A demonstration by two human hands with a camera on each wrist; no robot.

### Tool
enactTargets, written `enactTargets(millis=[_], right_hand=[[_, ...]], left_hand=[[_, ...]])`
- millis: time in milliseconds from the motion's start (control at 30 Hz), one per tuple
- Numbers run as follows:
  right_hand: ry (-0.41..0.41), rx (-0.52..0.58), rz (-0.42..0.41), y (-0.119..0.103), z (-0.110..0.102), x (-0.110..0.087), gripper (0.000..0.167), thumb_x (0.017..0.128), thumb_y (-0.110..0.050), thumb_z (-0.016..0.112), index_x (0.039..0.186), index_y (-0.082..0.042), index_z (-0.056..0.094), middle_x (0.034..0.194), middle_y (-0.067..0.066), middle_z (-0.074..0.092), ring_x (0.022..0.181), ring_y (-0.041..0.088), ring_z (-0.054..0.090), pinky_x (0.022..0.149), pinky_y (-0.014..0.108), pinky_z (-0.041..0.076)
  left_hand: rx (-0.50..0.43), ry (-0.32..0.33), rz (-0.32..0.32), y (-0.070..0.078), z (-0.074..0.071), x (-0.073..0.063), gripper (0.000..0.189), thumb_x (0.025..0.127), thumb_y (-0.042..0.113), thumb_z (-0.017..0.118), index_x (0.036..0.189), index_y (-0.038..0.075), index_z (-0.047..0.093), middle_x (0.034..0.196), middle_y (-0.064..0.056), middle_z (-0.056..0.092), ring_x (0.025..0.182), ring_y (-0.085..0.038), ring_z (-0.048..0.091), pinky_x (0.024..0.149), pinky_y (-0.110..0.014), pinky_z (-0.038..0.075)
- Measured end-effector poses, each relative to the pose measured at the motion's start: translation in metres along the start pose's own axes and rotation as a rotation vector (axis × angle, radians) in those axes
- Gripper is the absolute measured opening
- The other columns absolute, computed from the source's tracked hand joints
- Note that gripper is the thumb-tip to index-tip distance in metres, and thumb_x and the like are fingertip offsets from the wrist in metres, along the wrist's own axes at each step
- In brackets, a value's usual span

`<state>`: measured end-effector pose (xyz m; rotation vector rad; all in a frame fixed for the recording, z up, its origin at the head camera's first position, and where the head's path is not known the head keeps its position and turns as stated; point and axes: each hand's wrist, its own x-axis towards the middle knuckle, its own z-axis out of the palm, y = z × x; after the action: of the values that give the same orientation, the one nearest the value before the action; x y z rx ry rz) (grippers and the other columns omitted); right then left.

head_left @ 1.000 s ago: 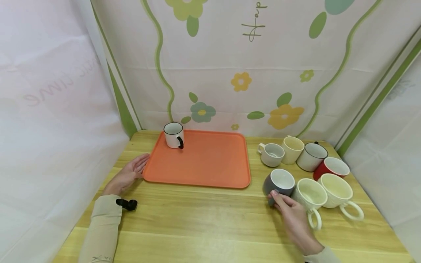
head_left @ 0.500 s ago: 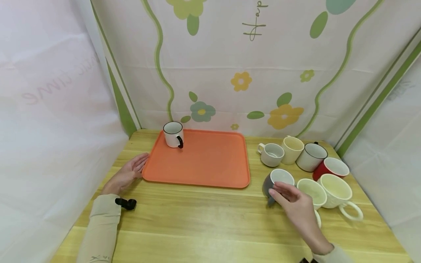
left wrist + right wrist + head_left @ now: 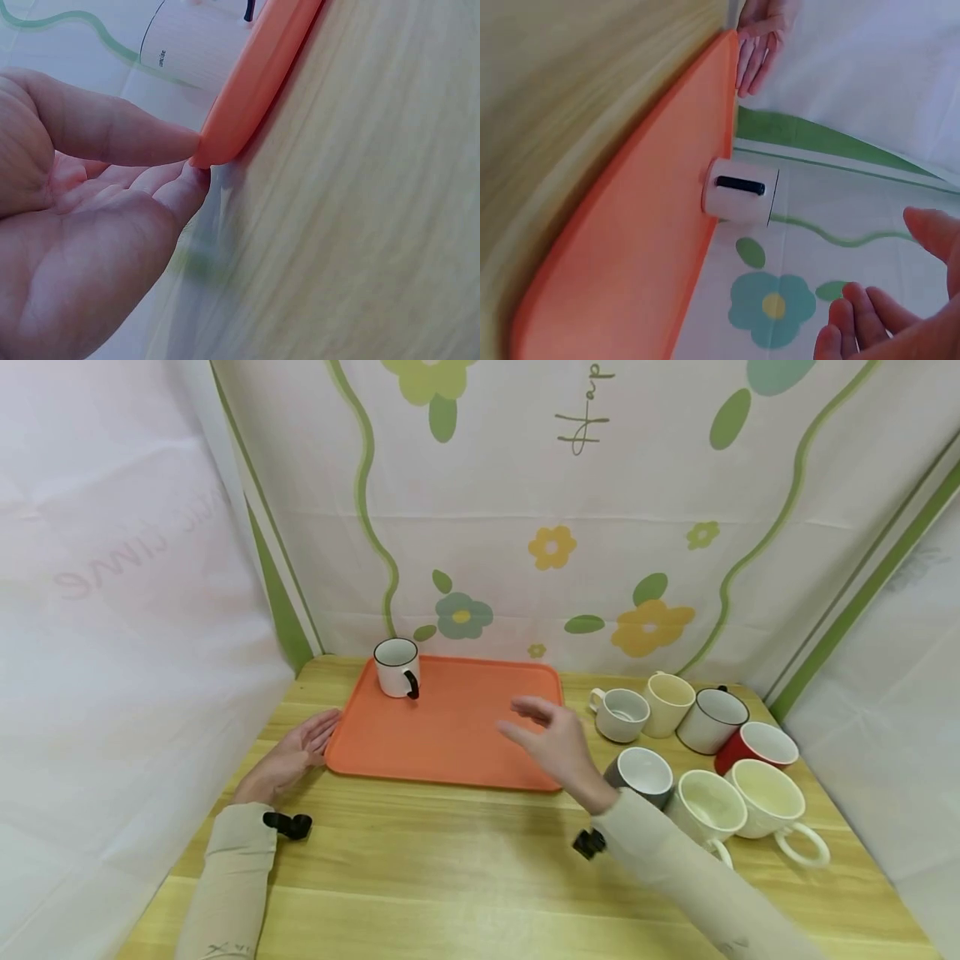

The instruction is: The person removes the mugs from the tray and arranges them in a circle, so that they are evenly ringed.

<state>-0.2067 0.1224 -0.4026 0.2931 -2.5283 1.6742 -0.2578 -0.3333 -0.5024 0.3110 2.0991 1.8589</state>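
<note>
My left hand (image 3: 288, 760) lies at the left edge of an orange tray (image 3: 465, 727), its fingers extended and touching the rim. In the left wrist view, the thumb (image 3: 124, 131) meets the tray's corner. Over the tray's right side, my right hand (image 3: 551, 743) holds nothing, thumb and fingers apart. A white mug (image 3: 397, 668) with a black rim and black handle stands upright at the tray's back left. In the right wrist view, that white mug (image 3: 741, 191) is beyond the fingers. A dark grey mug (image 3: 641, 772) is partly hidden behind the right wrist.
On the right stand a small white cup (image 3: 621, 714), a cream mug (image 3: 669, 703), a black-rimmed white mug (image 3: 711, 722), a red mug (image 3: 757, 746) and two pale yellow mugs, one (image 3: 707, 810) beside the grey one. A printed fabric wall (image 3: 480, 552) closes the back.
My right hand has let go of the grey mug's handle, lifted away, and swung left over the tray. The grey mug stays among the others; the left hand has not visibly moved.
</note>
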Motion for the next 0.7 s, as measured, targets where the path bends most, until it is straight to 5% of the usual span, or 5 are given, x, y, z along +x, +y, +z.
enactTargets(millis=[367, 700], right_hand=[[-0.17, 0.028, 0.018, -0.01, 0.096, 0.079, 0.06, 0.093, -0.036, 0.081, 0.145, -0.013, 0.064, 0.147, 0.009, 0.066, 0.14, 0.031, 0.058, 0.117, 0.047, 0.051], [-0.226, 0.037, 0.081, 0.014, 0.14, 0.116, 0.084, 0.089, -0.041, 0.084, 0.159, -0.01, 0.049, 0.163, 0.007, 0.052, 0.151, 0.03, 0.048, 0.121, 0.049, 0.046]], left_hand=[[0.001, -0.003, -0.004, 0.003, -0.001, -0.001, 0.102, 0.083, -0.03, 0.046, 0.169, 0.001, 0.002, 0.178, -0.022, -0.001, 0.164, -0.045, -0.001, 0.106, -0.006, 0.045], [0.006, 0.004, -0.008, 0.003, 0.002, 0.0, 0.101, 0.084, -0.029, 0.046, 0.17, 0.002, 0.003, 0.178, -0.02, 0.001, 0.164, -0.043, 0.001, 0.109, -0.008, 0.044]])
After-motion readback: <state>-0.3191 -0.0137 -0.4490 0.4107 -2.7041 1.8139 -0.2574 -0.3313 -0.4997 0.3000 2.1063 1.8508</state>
